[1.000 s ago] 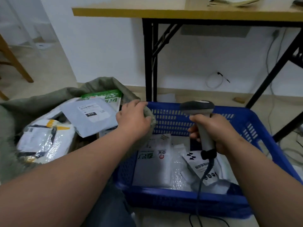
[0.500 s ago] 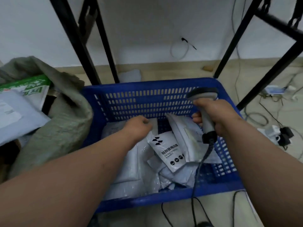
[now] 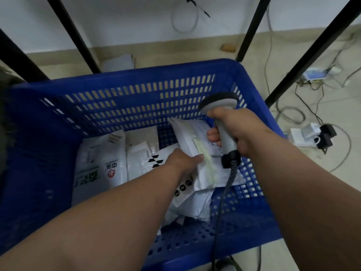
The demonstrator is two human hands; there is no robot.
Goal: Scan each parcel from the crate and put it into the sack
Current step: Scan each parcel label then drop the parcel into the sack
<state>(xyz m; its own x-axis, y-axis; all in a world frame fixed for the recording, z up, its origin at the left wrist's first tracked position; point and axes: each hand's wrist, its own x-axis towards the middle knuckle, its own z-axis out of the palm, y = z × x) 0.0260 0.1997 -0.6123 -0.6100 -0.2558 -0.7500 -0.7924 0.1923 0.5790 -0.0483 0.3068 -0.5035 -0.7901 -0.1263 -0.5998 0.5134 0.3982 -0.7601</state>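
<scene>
While a blue slotted plastic crate (image 3: 136,98) is seen from above on a pale tiled floor, both bare forearms are stretched down into it. A grey handheld barcode scanner (image 3: 224,122) is gripped by the right hand (image 3: 238,130), fingers curled round its handle, its dark head raised near the crate's far right corner and its cable (image 3: 220,202) trailing down over the near wall. A white parcel with a yellowish strip (image 3: 197,145), leaning against the right side of the crate, is touched at its edge by the left hand (image 3: 183,161); whether it is pinched cannot be told. Other white parcels (image 3: 105,159), some printed in green, red and black, are lying flat on the crate bottom. Black table legs (image 3: 74,34) and loose wires (image 3: 304,106) are visible behind
</scene>
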